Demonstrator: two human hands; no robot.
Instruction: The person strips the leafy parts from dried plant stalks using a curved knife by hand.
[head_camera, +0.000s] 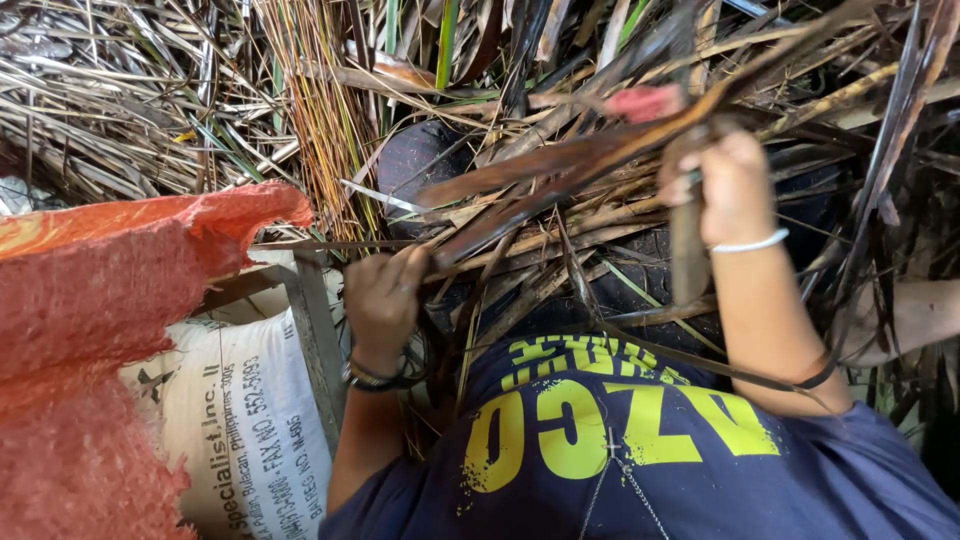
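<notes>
In the head view, the person looks down over their own chest, where a dark blue shirt (640, 470) with yellow print fills the lower middle. Both bare forearms reach up into a thick tangle of dried leaves and stalks.

The left hand (385, 295) sits low and left of centre, its fingers (405, 270) curled together around the near end of a long brown dried leaf strip (560, 170). A dark bracelet (375, 378) circles that wrist. The strip runs up and to the right from this grip, crossing the heap at a slant.

The right hand (730, 185) is higher and to the right, with a thin white band (750, 243) on its wrist. Its fingers are closed around the same strip further along, and a darker flat piece (688, 250) hangs down from the grip just beside the palm. A small reddish scrap (643, 102) lies against the strip just above and left of this hand.

Around both hands lies the pile of dry straw-coloured and brown leaves (150, 110), with a bundle of thin orange-tan stems (325, 120) standing near the top centre. At the left edge is a red mesh sack (90, 300), and under it a white woven sack (240, 420) with dark print. A grey wooden post (315, 330) stands between the white sack and the left forearm.
</notes>
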